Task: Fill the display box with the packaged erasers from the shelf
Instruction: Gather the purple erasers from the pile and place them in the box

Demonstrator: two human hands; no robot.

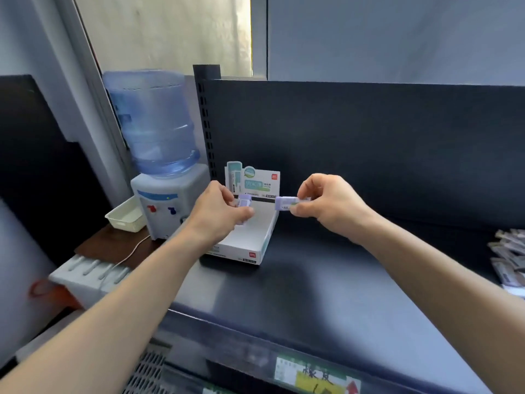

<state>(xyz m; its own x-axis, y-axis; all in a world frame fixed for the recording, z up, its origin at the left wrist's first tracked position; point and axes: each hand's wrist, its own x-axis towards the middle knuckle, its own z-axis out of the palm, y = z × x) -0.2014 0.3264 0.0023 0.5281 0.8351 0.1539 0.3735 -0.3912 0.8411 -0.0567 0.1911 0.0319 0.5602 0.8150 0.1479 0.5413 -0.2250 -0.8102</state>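
left hand (218, 211): pinches purple packaged eraser (245, 201) | right hand (326, 204): pinches second purple eraser (287, 203) | white display box (250, 237): shelf (326, 280) left end

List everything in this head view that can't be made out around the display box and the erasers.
All in the head view:
Display box floor: the left part is hidden by the left hand and forearm, so the contents there are unknown.
Left-hand eraser: mostly covered by fingers.
Eraser pile: cut off by the right edge and blurred, so it can't be counted.
Header card print: too small to read.
Shelf label: blurred and cut off by the bottom edge.
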